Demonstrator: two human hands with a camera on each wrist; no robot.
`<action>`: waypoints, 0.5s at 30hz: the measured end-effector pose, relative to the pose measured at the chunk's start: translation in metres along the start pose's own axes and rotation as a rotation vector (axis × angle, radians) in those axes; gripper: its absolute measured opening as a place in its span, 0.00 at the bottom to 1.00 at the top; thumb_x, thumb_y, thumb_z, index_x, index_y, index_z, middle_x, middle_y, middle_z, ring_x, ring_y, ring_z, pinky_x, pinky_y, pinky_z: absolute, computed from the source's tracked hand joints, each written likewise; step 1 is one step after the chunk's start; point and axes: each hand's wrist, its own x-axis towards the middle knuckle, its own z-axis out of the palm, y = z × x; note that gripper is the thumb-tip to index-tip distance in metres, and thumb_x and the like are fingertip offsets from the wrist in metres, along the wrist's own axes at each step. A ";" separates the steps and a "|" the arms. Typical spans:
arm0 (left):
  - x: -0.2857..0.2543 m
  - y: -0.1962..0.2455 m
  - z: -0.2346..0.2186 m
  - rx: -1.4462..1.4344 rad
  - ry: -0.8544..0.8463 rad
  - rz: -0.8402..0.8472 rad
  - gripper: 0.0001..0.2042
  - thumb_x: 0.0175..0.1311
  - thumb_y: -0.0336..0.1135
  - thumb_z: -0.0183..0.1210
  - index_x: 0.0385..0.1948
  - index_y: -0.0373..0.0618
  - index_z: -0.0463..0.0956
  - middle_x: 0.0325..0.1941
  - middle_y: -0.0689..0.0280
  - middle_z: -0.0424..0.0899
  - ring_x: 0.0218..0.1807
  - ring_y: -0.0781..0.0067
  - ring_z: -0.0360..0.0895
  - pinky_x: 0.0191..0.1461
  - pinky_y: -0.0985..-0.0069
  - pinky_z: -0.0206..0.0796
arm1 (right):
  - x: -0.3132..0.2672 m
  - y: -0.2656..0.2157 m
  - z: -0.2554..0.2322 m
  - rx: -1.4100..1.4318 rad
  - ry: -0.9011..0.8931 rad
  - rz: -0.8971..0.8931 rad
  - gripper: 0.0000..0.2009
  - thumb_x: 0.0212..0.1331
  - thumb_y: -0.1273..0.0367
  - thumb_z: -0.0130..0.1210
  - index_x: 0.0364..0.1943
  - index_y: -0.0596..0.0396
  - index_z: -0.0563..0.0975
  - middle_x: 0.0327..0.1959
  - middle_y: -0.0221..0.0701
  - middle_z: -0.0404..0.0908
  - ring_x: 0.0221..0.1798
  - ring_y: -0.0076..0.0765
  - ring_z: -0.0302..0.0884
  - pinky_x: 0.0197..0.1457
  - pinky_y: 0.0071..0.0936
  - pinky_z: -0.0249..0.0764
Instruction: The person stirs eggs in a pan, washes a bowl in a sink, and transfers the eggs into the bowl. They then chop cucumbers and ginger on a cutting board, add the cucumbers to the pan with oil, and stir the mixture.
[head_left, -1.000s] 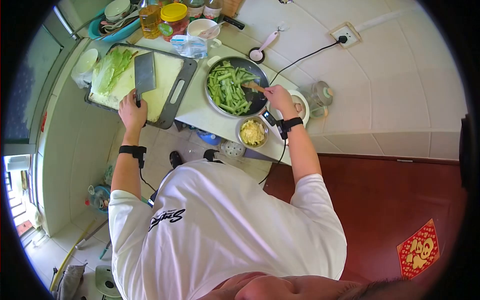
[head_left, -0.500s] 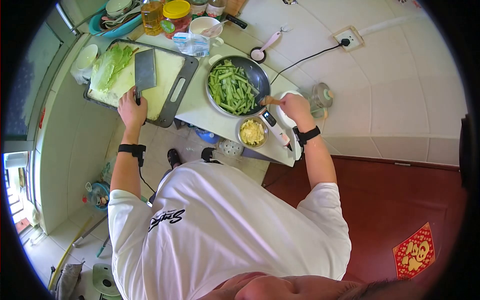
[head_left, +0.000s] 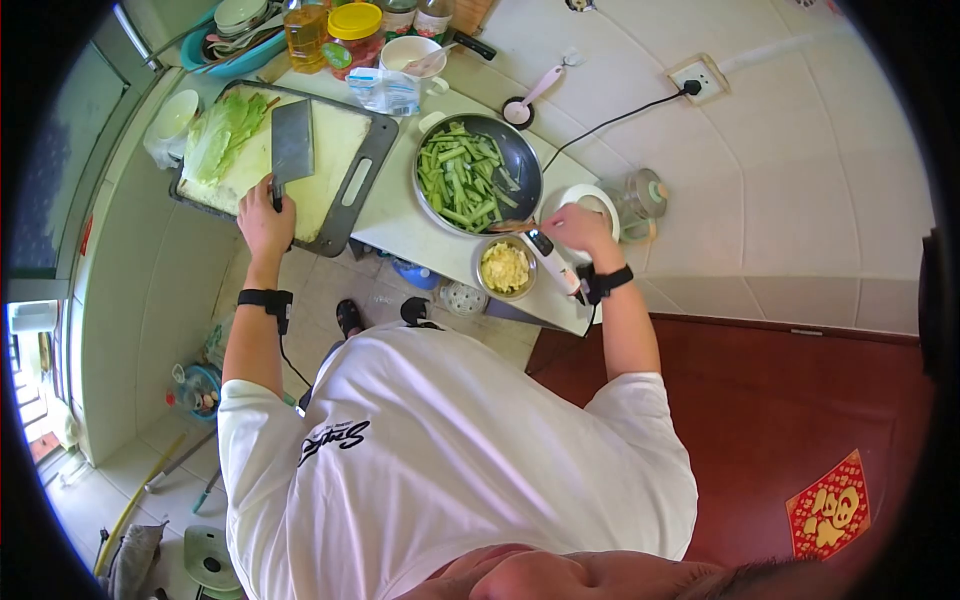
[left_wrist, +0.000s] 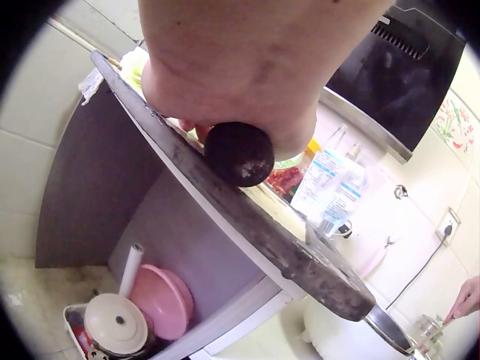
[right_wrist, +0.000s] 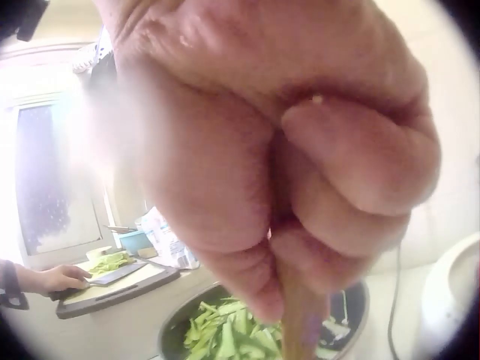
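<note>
My left hand (head_left: 266, 222) grips the black handle of a cleaver (head_left: 292, 140) whose blade lies flat on the cutting board (head_left: 335, 135), beside some leafy greens (head_left: 222, 138). In the left wrist view the round handle end (left_wrist: 239, 154) shows under the palm. My right hand (head_left: 583, 232) holds a wooden spatula (head_left: 512, 227) at the near right rim of the pan (head_left: 520, 160). Cut green pieces (head_left: 460, 180) lie mostly in the pan's left part. Curled fingers wrap the spatula's handle (right_wrist: 301, 315) in the right wrist view; its lower end is out of that frame.
A metal bowl of pale yellow chopped food (head_left: 505, 267) stands close below the pan, by its white handle (head_left: 560, 268). Behind are a plastic packet (head_left: 385, 91), a white cup (head_left: 412, 58) and jars. A white round container (head_left: 590, 205) and a glass jar (head_left: 643, 192) stand right.
My right hand first drew back to the right with the spatula, then came a little left and down; the spatula now lies lower along the pan's rim. My left hand stays on the cleaver.
</note>
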 end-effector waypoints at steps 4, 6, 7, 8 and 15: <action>0.000 0.001 0.002 0.010 0.003 -0.001 0.23 0.57 0.40 0.57 0.57 0.53 0.73 0.51 0.63 0.79 0.57 0.56 0.72 0.62 0.59 0.61 | 0.032 0.002 0.080 0.316 0.207 -0.176 0.16 0.58 0.59 0.59 0.44 0.54 0.84 0.35 0.45 0.85 0.38 0.44 0.84 0.45 0.33 0.77; -0.001 0.001 0.001 0.015 0.001 0.005 0.22 0.57 0.40 0.57 0.57 0.53 0.73 0.51 0.63 0.79 0.57 0.56 0.72 0.62 0.59 0.61 | 0.047 -0.017 0.095 0.589 0.416 -0.085 0.15 0.60 0.62 0.59 0.45 0.56 0.83 0.36 0.45 0.86 0.39 0.41 0.85 0.45 0.30 0.76; 0.000 0.002 0.000 0.015 0.004 0.007 0.22 0.57 0.39 0.57 0.57 0.53 0.73 0.51 0.63 0.79 0.57 0.56 0.72 0.62 0.59 0.61 | 0.044 -0.020 0.089 0.594 0.480 -0.065 0.14 0.58 0.61 0.59 0.42 0.54 0.84 0.34 0.46 0.84 0.38 0.50 0.84 0.43 0.36 0.77; 0.001 0.002 -0.001 0.016 0.007 0.012 0.22 0.57 0.39 0.57 0.57 0.53 0.73 0.51 0.63 0.79 0.57 0.56 0.72 0.62 0.59 0.61 | 0.043 -0.022 0.081 0.598 0.485 -0.065 0.14 0.58 0.61 0.59 0.42 0.54 0.84 0.34 0.46 0.84 0.38 0.50 0.84 0.43 0.36 0.77; -0.001 0.000 0.002 0.003 0.004 0.025 0.22 0.58 0.39 0.56 0.57 0.53 0.74 0.52 0.62 0.80 0.57 0.55 0.72 0.62 0.59 0.61 | 0.070 -0.022 0.052 0.449 0.585 0.011 0.13 0.58 0.60 0.58 0.40 0.50 0.86 0.34 0.46 0.84 0.38 0.52 0.83 0.44 0.40 0.79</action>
